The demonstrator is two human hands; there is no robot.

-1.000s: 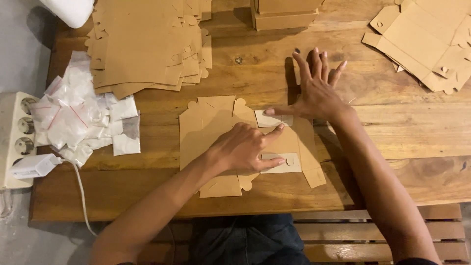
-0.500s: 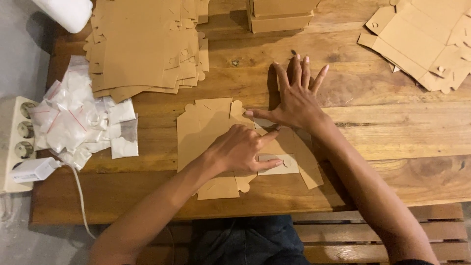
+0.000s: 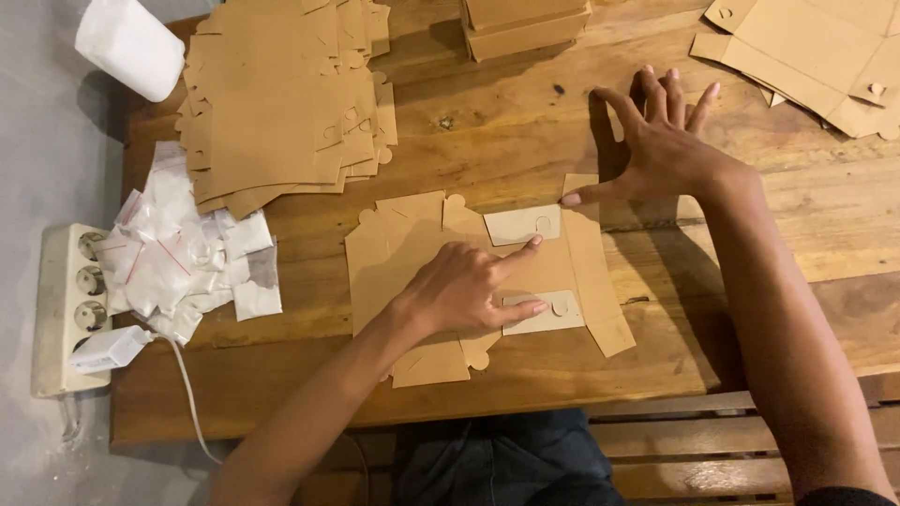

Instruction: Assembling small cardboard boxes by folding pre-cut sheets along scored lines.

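The left hand (image 3: pixel 464 289) lies flat on a brown cardboard blank (image 3: pixel 394 253) on the wooden counter (image 3: pixel 525 141), its fingers (image 3: pixel 517 255) pressing two pale flaps, gripping nothing. The right hand (image 3: pixel 666 150) is splayed wide just beyond, thumb tip touching the blank's far edge, holding nothing.

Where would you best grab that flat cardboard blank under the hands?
Probably by the long right flap of the blank, coming from the right. The sheet lies flat on the table, the left hand presses its middle, and that flap's outer edge is free. The right hand already touches its top corner with the thumb.
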